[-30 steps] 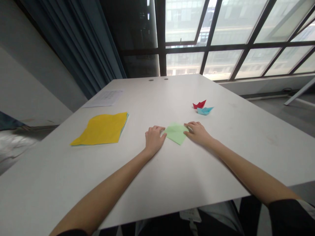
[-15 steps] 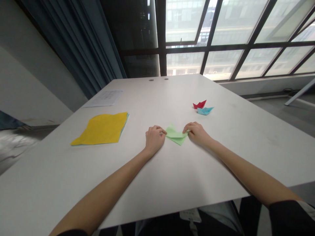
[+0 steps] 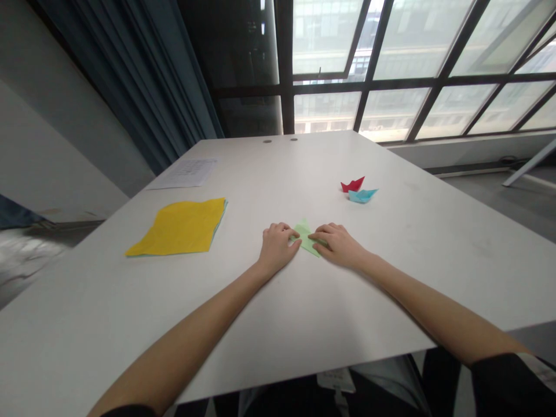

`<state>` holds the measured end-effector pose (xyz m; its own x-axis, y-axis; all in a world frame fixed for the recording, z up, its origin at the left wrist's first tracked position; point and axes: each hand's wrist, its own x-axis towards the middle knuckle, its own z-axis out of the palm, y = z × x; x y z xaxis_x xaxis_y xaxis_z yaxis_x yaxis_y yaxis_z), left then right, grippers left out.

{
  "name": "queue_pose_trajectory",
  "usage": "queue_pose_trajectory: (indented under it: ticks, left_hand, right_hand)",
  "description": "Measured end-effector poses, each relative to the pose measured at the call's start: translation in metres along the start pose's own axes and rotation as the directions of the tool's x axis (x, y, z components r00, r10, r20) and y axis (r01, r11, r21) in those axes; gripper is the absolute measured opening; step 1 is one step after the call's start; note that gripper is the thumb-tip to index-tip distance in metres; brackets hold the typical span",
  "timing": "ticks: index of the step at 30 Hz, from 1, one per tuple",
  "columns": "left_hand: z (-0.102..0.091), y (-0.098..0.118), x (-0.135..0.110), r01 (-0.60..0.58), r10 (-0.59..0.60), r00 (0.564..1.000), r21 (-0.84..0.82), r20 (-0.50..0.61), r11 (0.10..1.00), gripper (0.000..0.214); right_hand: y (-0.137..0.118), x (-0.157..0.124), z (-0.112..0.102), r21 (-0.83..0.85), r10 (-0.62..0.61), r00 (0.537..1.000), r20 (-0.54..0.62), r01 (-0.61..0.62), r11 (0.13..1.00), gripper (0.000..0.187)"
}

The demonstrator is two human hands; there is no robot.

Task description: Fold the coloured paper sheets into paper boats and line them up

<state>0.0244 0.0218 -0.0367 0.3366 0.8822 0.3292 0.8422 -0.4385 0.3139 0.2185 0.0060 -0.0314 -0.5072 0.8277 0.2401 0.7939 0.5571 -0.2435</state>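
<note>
A small piece of light green folded paper [image 3: 304, 229] lies on the white table between my hands, its top corner pointing away from me. My left hand [image 3: 278, 244] holds the paper's left side, thumb and fingertips bent close together on it. From the other side my right hand [image 3: 338, 245] reaches over the paper, with forefinger and thumb pressed on its middle and right part. Both hands cover much of its two sides, so the folds there are hidden. Beyond my right hand stand a red paper boat [image 3: 353, 185] and a light blue paper boat [image 3: 362, 196].
Yellow sheets [image 3: 185, 227] with blue-green ones beneath lie on the left of the table [image 3: 278, 336]. Farther back at the left edge is a printed white sheet [image 3: 185, 174]. A dark blue curtain [image 3: 143, 75] and windows stand behind the table.
My right hand has moved left over the green paper, and my left hand has shifted slightly right. The front flap that lay across the paper no longer shows between them.
</note>
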Motion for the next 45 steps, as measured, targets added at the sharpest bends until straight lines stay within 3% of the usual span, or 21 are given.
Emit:
queue_pose_trajectory:
  ticks: [15, 20, 27, 31, 37, 45]
  left_hand:
    - [-0.004, -0.009, 0.002, 0.126, -0.126, 0.992, 0.114, -0.014, 0.985, 0.026]
    - [0.0, -0.012, 0.002, 0.051, -0.051, 0.999, 0.064, -0.012, 0.997, 0.024]
    - [-0.002, -0.014, 0.004, 0.072, -0.072, 0.997, -0.059, -0.005, 0.996, 0.019]
    - [-0.003, -0.014, 0.003, 0.014, -0.014, 1.0, -0.073, -0.005, 0.997, 0.021]
    - [-0.002, -0.012, 0.0, -0.199, 0.2, 0.979, -0.022, 0.04, 0.98, 0.027]
    - [-0.008, -0.005, -0.001, -0.227, 0.221, 0.972, 0.084, 0.083, 0.97, 0.023]
  right_hand:
    - [0.006, -0.003, -0.008, -0.08, 0.089, 0.996, 0.009, -0.088, 0.993, 0.034]
    - [0.006, -0.002, -0.007, -0.082, 0.092, 0.996, 0.005, -0.091, 0.992, 0.034]
    - [0.005, -0.003, -0.007, -0.089, 0.1, 0.995, 0.008, -0.099, 0.991, 0.034]
    - [0.005, -0.002, -0.007, -0.085, 0.104, 0.995, 0.009, -0.103, 0.991, 0.033]
    - [0.005, -0.002, -0.007, -0.065, 0.063, 0.998, 0.004, -0.063, 0.996, 0.033]
    - [0.005, -0.001, -0.008, -0.041, -0.056, 0.998, 0.007, 0.056, 0.998, 0.024]
